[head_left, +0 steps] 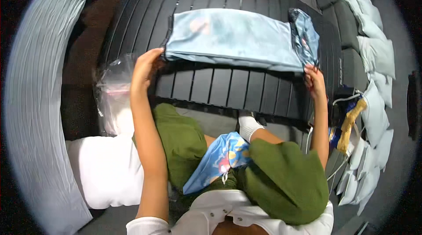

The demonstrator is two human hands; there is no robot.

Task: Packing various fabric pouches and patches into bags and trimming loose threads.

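A light blue folded cloth piece with black edging and a pale printed patch is stretched above the black slatted tabletop. Its right end has a bunched, darker patterned section. My left hand grips the near left corner by the black edge, fingers closed. The near right corner, under the bunched part, is pinched in my right hand. Between my thighs lies a bright blue printed drawstring pouch with a white cord, touched by neither hand.
The slatted table spans the space ahead. A clear plastic bag and a white cushion are at my left, beside a hanging pale curtain. Rightward are a blue and yellow packet, white cables, and a dark sofa with several pale cushions.
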